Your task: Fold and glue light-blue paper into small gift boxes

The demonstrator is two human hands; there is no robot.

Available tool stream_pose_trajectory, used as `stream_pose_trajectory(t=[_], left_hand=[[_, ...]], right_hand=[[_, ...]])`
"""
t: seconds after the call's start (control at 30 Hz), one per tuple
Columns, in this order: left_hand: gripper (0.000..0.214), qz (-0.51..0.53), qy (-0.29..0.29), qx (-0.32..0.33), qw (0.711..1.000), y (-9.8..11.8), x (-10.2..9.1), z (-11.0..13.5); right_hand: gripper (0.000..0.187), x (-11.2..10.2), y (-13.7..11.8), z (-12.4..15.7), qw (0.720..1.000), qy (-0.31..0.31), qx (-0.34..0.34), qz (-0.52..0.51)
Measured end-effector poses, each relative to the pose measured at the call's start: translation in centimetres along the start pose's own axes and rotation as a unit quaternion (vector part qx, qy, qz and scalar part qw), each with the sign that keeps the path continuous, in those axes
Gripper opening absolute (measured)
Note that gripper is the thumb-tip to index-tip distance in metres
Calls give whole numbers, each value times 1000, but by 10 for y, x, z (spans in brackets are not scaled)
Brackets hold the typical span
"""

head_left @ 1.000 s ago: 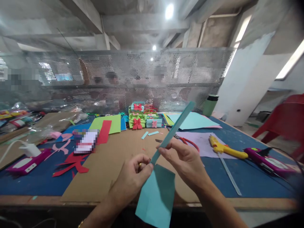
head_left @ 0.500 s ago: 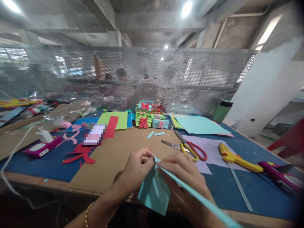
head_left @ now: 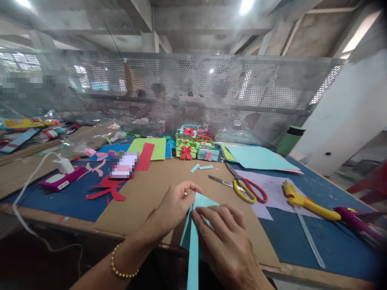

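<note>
A folded piece of light blue paper (head_left: 207, 199) is between my hands, over the front edge of the cardboard. A long narrow light blue strip (head_left: 194, 257) runs from it down toward me. My left hand (head_left: 177, 205), with a ring and a bead bracelet, pinches the paper's upper left edge. Across its right side lie the fingers of my right hand (head_left: 225, 237), pressing the strip and paper together; part of the paper is hidden beneath them. Beyond my hands, two small light blue paper scraps (head_left: 206, 167) lie on the cardboard sheet (head_left: 145, 201).
Scissors (head_left: 250, 191) lie to the right, near a yellow glue gun (head_left: 308, 203) with a clear glue stick. Small paper bags with bows (head_left: 187, 147) stand at the back. Coloured sheets (head_left: 263, 157), a phone (head_left: 123, 165) and a purple power strip (head_left: 62, 179) surround the cardboard.
The strip has swung from pointing lower right to pointing straight down toward me. My right hand has turned and now lies flatter over the paper. The view has shifted slightly.
</note>
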State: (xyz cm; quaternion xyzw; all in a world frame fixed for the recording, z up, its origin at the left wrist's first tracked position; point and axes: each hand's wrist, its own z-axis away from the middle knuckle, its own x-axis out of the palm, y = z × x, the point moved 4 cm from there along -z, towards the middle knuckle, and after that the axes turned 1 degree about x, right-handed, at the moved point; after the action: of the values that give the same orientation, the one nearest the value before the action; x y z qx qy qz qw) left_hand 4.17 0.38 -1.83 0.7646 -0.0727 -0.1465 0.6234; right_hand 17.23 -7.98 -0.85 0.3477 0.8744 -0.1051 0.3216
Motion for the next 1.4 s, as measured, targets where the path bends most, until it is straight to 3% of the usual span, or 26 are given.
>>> stream_pose_trajectory(t=[0.3, 0.67, 0.87, 1.07, 1.13, 1.23, 1.33, 1.4], left_hand=[[29, -50, -2, 8, 999, 2, 2, -2], [36, -33, 0, -13, 999, -5, -2, -7], [30, 37, 2, -46, 998, -12, -2, -16], [24, 89, 10, -83, 993, -13, 1, -16], [23, 98, -2, -92, 991, -14, 3, -16], [29, 101, -29, -102, 989, -17, 4, -16], [49, 79, -73, -102, 989, -19, 0, -18], [57, 54, -80, -85, 992, -18, -6, -20]], right_hand=[[30, 2, -2, 5, 998, -35, 2, 59], [40, 10, -9, 13, 995, -75, 4, 72], [43, 13, -11, 21, 997, -54, -7, 55], [34, 5, -4, 19, 998, -24, 9, 52], [35, -2, 0, 18, 999, 3, 37, 35], [34, -14, 12, 16, 988, 64, 136, -39], [24, -22, 32, 16, 947, 90, 277, -132], [20, -23, 50, 19, 898, 91, 387, -186]])
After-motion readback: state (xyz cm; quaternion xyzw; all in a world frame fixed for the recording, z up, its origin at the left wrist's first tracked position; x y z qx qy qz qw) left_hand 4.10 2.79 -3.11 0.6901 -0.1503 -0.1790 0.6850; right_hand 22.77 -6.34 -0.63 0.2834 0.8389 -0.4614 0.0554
